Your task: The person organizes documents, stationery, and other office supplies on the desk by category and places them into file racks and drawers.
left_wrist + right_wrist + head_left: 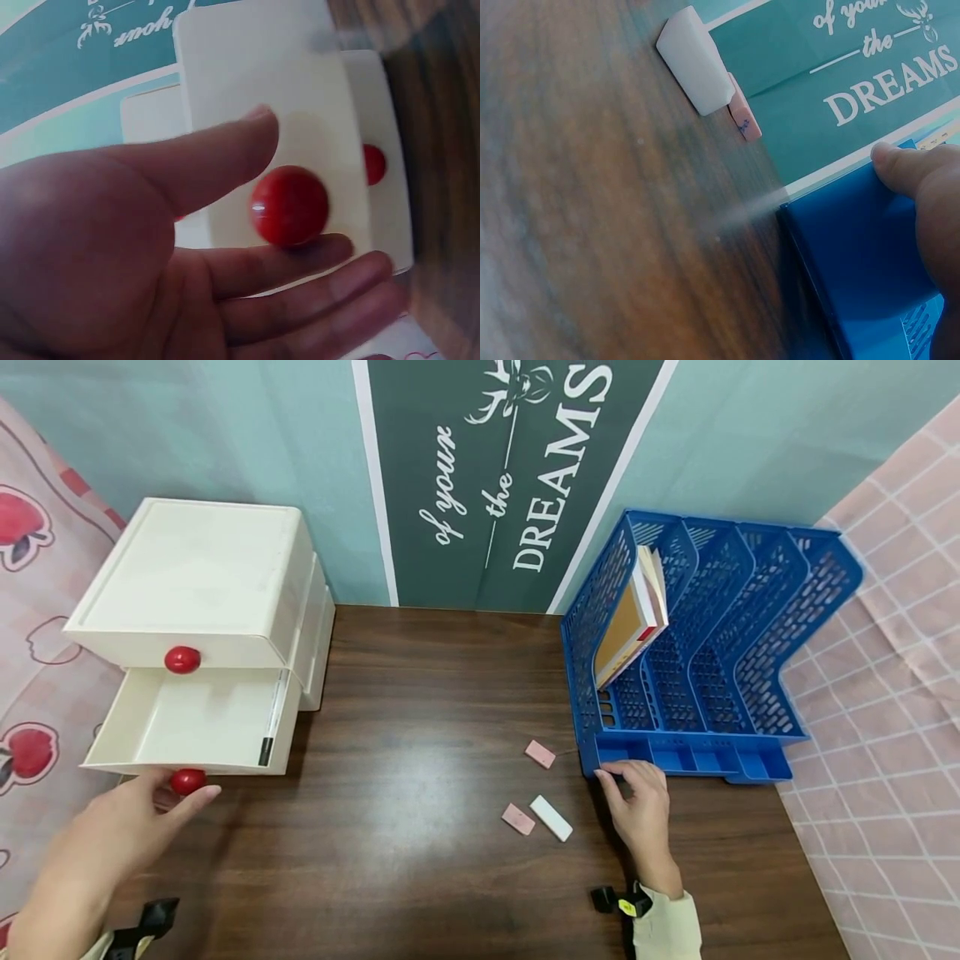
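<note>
On the left, my left hand (123, 822) is at the red knob (187, 782) of a pulled-out white drawer (142, 727). In the left wrist view the knob sits between thumb and forefinger, the fingers long and nearly straight, the forefinger along its underside. A slim stick with a black end (266, 752) lies along the drawer's right wall. On the right, my right hand (639, 802) holds the front left corner of a blue file rack (686, 747) with thumb and fingers. Its thumb shows over the rack's edge in the right wrist view.
Two small pink blocks (540, 754) and a white block (551, 818) lie on the brown table (397, 885) left of the rack. A book (633, 618) leans in the rack's left slot. The drawer cabinet (202, 568) stands against the back cloth.
</note>
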Motion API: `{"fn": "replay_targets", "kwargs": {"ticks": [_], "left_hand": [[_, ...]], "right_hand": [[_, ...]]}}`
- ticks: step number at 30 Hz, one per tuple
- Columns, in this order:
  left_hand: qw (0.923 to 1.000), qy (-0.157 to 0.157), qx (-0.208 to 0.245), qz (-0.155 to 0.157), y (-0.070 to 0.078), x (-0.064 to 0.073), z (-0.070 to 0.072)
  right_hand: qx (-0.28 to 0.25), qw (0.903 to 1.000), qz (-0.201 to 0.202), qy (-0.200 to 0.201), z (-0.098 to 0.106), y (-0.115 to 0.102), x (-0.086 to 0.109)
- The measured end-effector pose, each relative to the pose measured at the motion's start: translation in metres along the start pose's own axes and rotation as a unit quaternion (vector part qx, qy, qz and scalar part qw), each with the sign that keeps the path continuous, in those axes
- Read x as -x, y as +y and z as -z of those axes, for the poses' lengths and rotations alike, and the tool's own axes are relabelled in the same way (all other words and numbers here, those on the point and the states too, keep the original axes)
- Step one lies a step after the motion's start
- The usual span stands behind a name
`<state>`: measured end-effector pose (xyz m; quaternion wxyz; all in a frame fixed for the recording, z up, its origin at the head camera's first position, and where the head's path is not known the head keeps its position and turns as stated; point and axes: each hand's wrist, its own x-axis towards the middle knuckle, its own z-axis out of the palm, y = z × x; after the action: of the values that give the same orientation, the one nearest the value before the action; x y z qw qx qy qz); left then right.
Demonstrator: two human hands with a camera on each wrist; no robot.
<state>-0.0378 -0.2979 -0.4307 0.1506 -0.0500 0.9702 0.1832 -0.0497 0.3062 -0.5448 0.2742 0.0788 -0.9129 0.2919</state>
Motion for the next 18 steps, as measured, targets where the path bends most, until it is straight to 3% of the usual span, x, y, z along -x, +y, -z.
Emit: {"fn": "replay_targets", "kwargs": {"ticks": [9,18], "left_hand": [[0.9977,0.057,0.013,0.034,0.0024,-0.0002,-0.0082],[0.9949,0.096,0.021,0.023,0.0036,-0.0009,-0.0112]], "right_hand": [[0.002,1.0,0.005,0.003,-0.0003,0.0016,0.001],[0.005,1.0,0.002,0.001,-0.0005,0.0014,0.001]]}}
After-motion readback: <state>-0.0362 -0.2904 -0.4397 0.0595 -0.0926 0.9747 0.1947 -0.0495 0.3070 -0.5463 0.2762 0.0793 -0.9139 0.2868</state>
